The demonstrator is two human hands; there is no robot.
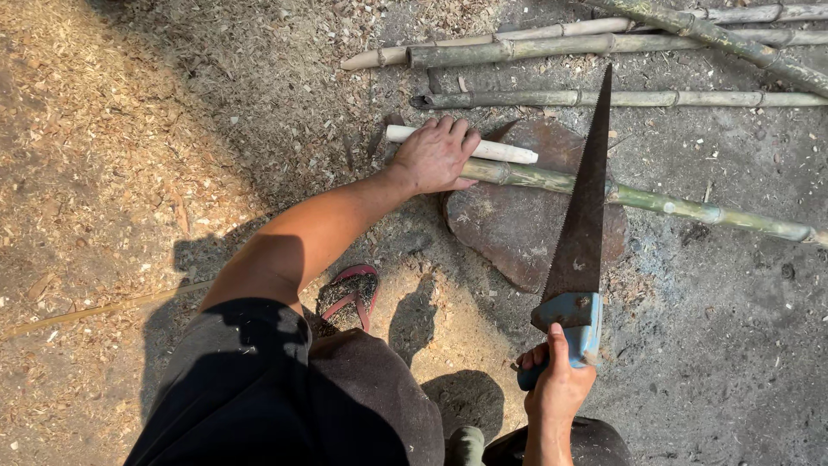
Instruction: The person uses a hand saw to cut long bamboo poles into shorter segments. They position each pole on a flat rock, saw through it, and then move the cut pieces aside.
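Where sawdust and shavings [95, 155] cover the ground on the left, a sandalled foot [349, 298] is planted near a flat brown stone [517, 229]. Just above it the left hand [435, 155] presses down, fingers curled over the green bamboo pole [690, 209] and a short pale stick [504, 152] beside it, seemingly to pin the pole steady across the stone, which serves as a block. Further right, the right hand [556, 384] is clamped around the blue handle of a rusty handsaw [582, 224], whose blade crosses the pole close beside the holding hand, teeth facing left. More bamboo poles [621, 98] lie beyond, well apart
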